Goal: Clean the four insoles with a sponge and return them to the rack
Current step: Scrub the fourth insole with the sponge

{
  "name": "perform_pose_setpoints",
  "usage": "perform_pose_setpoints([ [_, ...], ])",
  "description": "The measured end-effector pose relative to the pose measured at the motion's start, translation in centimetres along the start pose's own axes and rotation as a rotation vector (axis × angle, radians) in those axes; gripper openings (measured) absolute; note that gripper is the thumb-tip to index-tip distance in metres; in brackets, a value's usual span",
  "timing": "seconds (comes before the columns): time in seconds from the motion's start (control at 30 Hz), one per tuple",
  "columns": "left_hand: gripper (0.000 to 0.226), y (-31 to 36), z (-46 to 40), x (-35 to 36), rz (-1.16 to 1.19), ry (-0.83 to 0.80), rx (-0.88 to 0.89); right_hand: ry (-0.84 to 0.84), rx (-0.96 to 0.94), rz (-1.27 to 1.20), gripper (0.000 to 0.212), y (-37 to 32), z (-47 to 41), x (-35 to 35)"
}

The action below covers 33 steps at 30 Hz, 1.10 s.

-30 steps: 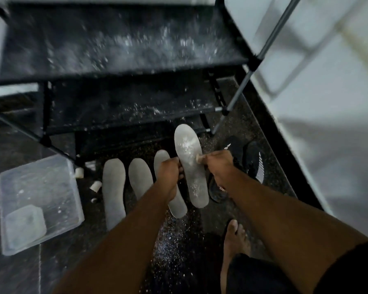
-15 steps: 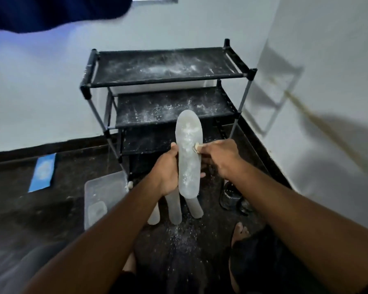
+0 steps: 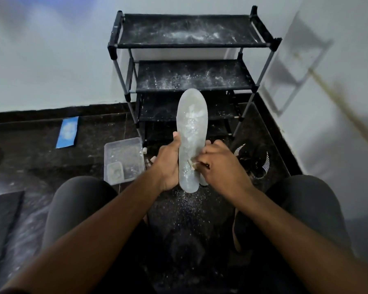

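Left hand [image 3: 168, 164] grips one insole [image 3: 190, 141] upright — right hand [image 3: 219, 164] pinches one sponge [image 3: 192, 163] against it.

The insole [image 3: 192, 132] was pale grey, flecked with white powder. The rack [image 3: 189, 35] was black with grey poles, its shelves dusted white (heaviest on the top tier). The floor [image 3: 30, 158] was dark and speckled. The tub [image 3: 123, 158] was clear; the shoe [image 3: 255, 162] black with white stripes; the card [image 3: 68, 132] blue.
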<state>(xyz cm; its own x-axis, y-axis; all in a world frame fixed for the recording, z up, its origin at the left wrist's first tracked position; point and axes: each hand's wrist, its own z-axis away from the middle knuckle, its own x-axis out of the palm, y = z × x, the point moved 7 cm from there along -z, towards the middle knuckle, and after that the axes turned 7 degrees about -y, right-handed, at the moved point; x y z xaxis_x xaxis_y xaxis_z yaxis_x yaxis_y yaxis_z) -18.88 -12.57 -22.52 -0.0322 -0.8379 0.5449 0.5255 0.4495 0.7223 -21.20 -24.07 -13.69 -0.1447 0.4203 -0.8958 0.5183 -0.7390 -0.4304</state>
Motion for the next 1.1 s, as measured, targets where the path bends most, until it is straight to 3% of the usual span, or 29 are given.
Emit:
perform_pose_setpoints([
  [0.13,0.070,0.3,0.8,0.5,0.047,-0.069,0.038,0.126,0.012,0.015,0.012,-0.3,0.0,-1.2],
  [0.3,0.077,0.1,0.5,0.0,0.030,-0.093,-0.005,0.015,-0.128,0.038,0.016,-2.1,0.4,1.0],
  [0.43,0.067,0.6,-0.3,-0.1,0.022,-0.088,0.040,0.210,-0.063,0.115,0.020,-0.5,-0.8,-0.9],
  [0.6,0.078,0.6,-1.0,-0.2,0.052,-0.147,-0.004,-0.008,-0.163,0.020,0.017,-1.2,-0.7,1.9],
  [0.77,0.069,0.9,-1.9,-0.7,0.030,-0.088,0.045,0.180,-0.022,0.029,0.017,0.9,-2.4,0.1],
  [0.93,0.079,1.4,-2.1,-0.8,0.058,-0.130,0.022,-0.019,-0.134,-0.044,0.019,-0.9,-1.8,2.4],
  [1.1,0.070,0.9,-2.7,-0.9,0.049,-0.110,0.017,0.202,0.016,-0.017,0.019,1.8,-2.7,0.2],
])
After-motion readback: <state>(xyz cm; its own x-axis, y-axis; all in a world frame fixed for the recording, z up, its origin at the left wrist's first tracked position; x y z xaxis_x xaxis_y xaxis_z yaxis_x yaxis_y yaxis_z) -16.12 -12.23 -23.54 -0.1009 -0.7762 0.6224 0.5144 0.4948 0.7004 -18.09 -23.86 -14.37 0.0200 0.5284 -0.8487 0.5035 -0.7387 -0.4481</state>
